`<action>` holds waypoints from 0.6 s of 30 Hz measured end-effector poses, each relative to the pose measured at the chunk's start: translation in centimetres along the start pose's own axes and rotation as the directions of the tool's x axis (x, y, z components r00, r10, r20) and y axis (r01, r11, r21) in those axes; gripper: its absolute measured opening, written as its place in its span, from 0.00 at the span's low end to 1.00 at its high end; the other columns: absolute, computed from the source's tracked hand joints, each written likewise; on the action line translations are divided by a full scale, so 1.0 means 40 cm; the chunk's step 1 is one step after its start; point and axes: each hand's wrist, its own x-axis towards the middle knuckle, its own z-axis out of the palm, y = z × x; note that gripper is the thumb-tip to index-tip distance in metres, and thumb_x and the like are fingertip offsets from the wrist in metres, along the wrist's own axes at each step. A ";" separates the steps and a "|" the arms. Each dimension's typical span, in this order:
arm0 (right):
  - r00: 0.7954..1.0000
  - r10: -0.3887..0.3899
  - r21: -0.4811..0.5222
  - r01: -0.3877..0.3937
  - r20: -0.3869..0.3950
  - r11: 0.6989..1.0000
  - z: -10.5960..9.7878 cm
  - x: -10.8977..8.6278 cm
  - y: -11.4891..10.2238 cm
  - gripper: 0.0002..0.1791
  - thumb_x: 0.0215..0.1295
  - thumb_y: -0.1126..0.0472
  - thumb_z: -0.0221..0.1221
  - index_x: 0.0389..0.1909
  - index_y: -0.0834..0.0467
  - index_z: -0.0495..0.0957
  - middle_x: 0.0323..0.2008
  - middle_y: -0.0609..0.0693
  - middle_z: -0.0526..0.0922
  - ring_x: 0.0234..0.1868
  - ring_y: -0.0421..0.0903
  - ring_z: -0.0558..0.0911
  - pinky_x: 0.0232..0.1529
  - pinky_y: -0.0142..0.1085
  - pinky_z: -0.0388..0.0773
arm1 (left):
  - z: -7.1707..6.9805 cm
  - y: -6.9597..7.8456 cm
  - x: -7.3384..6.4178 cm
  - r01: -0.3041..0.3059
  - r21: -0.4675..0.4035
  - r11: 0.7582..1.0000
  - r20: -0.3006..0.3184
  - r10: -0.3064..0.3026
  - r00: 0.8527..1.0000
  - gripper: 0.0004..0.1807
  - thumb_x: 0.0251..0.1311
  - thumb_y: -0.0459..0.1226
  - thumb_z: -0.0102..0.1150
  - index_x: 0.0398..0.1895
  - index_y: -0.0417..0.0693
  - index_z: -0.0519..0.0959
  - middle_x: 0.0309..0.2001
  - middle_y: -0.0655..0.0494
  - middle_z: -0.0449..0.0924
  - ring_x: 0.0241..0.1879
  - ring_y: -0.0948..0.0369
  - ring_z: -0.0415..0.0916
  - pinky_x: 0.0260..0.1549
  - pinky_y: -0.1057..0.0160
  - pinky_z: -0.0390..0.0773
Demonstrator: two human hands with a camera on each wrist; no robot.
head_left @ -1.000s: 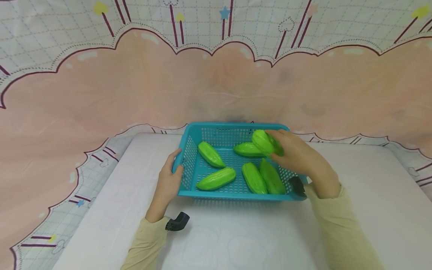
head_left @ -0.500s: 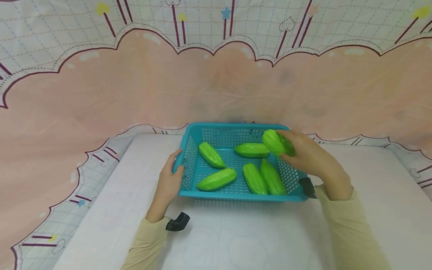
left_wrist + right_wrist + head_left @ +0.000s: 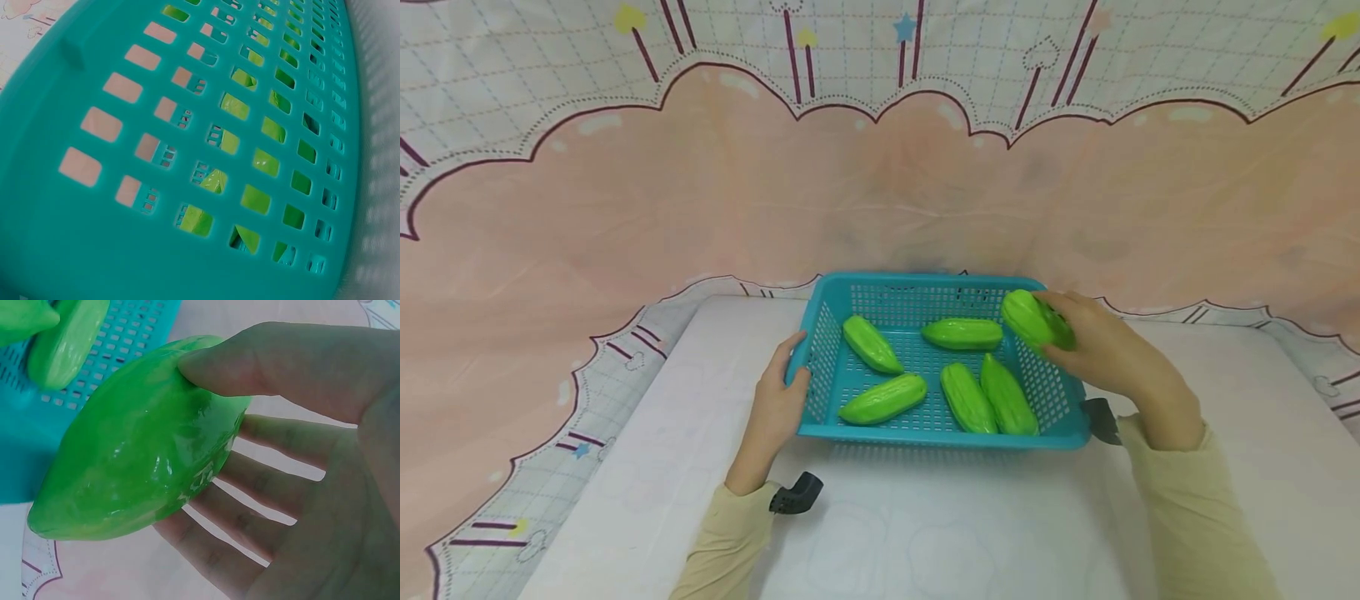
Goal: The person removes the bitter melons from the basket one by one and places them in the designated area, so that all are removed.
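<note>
Altogether, five glossy ridged green gourds (image 3: 883, 398) lie in a turquoise perforated plastic basket (image 3: 917, 435): two at the left, one towards the back wall, and two side by side at the near right. Pinched between the thumb and fingers of the right hand (image 3: 1101, 346), a sixth gourd (image 3: 1028, 317) is at the basket's right side, close to the rear corner. The left hand (image 3: 781, 402) touches the left rim, thumb and forefinger spread; whether its other fingers curl beneath I cannot tell.

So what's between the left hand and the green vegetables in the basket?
The basket's perforated wall: the head view shows it standing between the left hand and those green vegetables.
</note>
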 end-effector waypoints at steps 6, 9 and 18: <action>1.000 0.014 0.001 -0.014 0.007 1.000 -0.004 -0.005 0.013 0.37 0.62 0.66 0.63 0.70 0.72 0.60 0.64 0.71 0.69 0.62 0.66 0.70 0.62 0.62 0.67 | 0.003 -0.003 0.002 -0.004 -0.007 1.000 -0.008 0.004 1.000 0.28 0.74 0.36 0.39 0.76 0.54 0.58 0.74 0.43 0.60 0.60 0.44 0.71 0.53 0.40 0.73; 1.000 0.027 0.000 -0.028 0.008 1.000 -0.004 -0.008 0.020 0.38 0.62 0.65 0.62 0.70 0.72 0.59 0.64 0.70 0.69 0.61 0.66 0.70 0.62 0.62 0.66 | 0.003 -0.004 0.002 -0.003 -0.009 1.000 -0.006 0.003 1.000 0.28 0.74 0.36 0.39 0.76 0.54 0.58 0.74 0.43 0.60 0.60 0.44 0.70 0.53 0.40 0.74; 0.998 0.066 0.023 -0.066 0.022 0.998 -0.005 -0.011 0.039 0.39 0.63 0.65 0.62 0.72 0.72 0.57 0.63 0.70 0.70 0.58 0.65 0.71 0.59 0.62 0.69 | 0.002 -0.003 0.001 0.000 -0.011 1.000 -0.002 0.000 1.000 0.29 0.74 0.36 0.38 0.77 0.54 0.57 0.74 0.42 0.60 0.60 0.44 0.70 0.53 0.39 0.74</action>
